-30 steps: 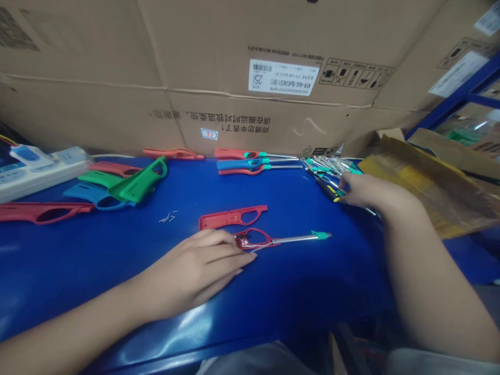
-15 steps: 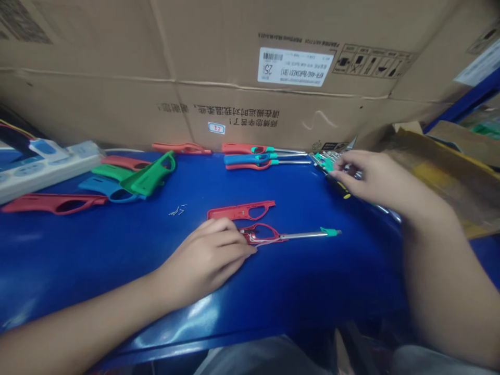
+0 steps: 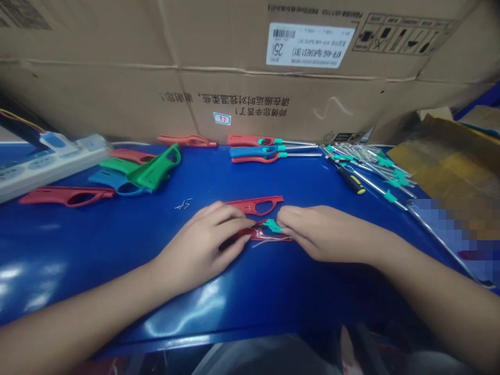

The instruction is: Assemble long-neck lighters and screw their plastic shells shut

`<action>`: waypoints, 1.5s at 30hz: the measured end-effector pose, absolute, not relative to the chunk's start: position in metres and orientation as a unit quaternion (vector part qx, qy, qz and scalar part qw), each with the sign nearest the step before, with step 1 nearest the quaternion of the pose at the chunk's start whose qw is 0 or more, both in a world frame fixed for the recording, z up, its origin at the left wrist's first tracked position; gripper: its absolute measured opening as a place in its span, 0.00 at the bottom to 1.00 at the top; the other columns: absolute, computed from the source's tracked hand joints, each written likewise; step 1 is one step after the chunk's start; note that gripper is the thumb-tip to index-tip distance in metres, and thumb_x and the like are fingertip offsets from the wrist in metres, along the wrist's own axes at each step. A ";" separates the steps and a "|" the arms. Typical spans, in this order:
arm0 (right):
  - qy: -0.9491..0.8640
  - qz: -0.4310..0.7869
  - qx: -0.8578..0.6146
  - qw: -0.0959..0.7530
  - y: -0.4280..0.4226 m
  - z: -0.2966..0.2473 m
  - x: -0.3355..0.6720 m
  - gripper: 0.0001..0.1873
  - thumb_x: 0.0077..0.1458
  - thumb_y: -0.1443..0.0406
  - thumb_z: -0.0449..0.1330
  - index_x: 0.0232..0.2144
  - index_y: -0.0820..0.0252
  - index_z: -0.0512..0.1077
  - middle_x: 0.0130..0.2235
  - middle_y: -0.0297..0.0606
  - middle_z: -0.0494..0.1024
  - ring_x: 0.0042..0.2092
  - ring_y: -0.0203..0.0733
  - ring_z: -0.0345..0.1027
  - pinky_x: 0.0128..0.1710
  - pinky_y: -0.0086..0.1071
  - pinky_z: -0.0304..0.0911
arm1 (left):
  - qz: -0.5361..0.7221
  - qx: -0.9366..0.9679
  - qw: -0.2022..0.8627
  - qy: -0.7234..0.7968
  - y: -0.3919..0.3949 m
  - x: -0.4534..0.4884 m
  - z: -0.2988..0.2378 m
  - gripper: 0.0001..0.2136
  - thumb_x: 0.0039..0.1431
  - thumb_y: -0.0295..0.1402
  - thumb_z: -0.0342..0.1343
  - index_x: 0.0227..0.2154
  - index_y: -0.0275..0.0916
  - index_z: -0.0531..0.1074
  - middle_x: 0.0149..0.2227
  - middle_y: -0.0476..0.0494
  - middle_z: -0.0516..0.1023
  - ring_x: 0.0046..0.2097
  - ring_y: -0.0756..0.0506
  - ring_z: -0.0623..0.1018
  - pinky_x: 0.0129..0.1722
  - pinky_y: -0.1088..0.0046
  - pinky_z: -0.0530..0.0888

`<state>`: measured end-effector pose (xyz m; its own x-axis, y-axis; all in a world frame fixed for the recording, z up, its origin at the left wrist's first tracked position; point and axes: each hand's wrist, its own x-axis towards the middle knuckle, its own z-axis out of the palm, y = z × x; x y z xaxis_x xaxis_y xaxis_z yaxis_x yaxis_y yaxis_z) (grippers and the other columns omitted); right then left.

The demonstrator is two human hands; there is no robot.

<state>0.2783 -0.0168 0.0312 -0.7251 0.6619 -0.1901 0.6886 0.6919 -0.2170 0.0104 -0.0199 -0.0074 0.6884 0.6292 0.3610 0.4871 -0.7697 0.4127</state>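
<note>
My left hand (image 3: pixel 207 245) rests curled on the blue table, its fingers pressed onto the rear of a red lighter half-shell with thin wires (image 3: pixel 261 237). My right hand (image 3: pixel 318 234) lies over the front of the same piece, its fingertips pinching a small teal part (image 3: pixel 272 225) at the shell. The metal tube of this piece is hidden under my right hand. A loose red cover shell (image 3: pixel 258 203) lies just behind both hands.
Finished lighters (image 3: pixel 269 147) lie at the back by the cardboard boxes (image 3: pixel 234 73). Metal tubes with teal tips (image 3: pixel 371 164) and a black-yellow screwdriver (image 3: pixel 352 182) sit at the right. Coloured handle shells (image 3: pixel 133 169) and a power strip (image 3: pixel 47 161) lie at the left. Small springs (image 3: pixel 183 204) lie nearby.
My right hand left the pile of tubes at the right and came to the red shell, bringing a teal part. My left hand stayed on the shell.
</note>
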 end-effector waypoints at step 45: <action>0.952 -0.053 0.302 -0.018 -0.013 0.009 0.278 0.08 0.66 0.73 0.51 0.39 0.58 0.68 0.36 0.36 0.74 0.34 0.39 0.64 0.30 0.31 0.50 | 0.182 0.899 0.199 0.344 -0.025 0.011 -0.005 0.12 0.69 0.32 0.55 0.53 0.41 0.74 0.43 0.43 0.75 0.47 0.42 0.74 0.47 0.62 0.71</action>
